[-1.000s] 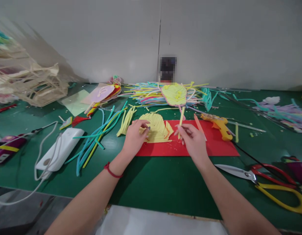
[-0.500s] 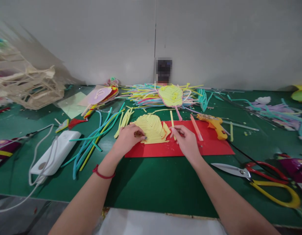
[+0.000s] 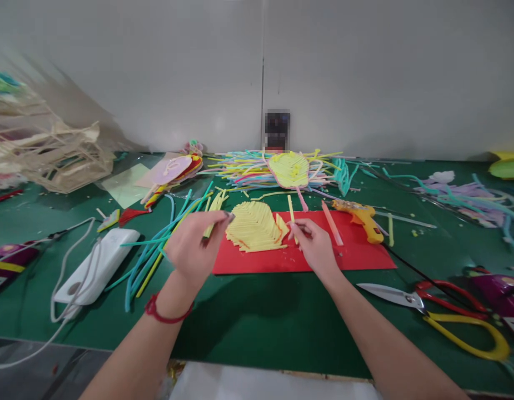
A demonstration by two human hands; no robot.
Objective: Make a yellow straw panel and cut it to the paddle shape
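A flat piece built of short yellow straw lengths (image 3: 257, 230) lies on a red sheet (image 3: 352, 255) on the green table. My right hand (image 3: 315, 247) is closed in a pinch on a yellow straw piece (image 3: 290, 210), held against the right edge of the yellow shape. My left hand (image 3: 194, 250) hovers raised just left of the shape, fingers curled, thumb and finger pinched; what it holds, if anything, is unclear.
An orange glue gun (image 3: 360, 216) and a pink straw (image 3: 332, 222) lie on the red sheet's right. Large scissors (image 3: 440, 316) rest at right. Teal and yellow tubes (image 3: 160, 244), a white power pack (image 3: 94, 266) and a straw pile (image 3: 282, 166) surround the work.
My left hand has lifted off the yellow shape and drawn back to the left. My right hand stays at the shape's right edge with the straw piece.
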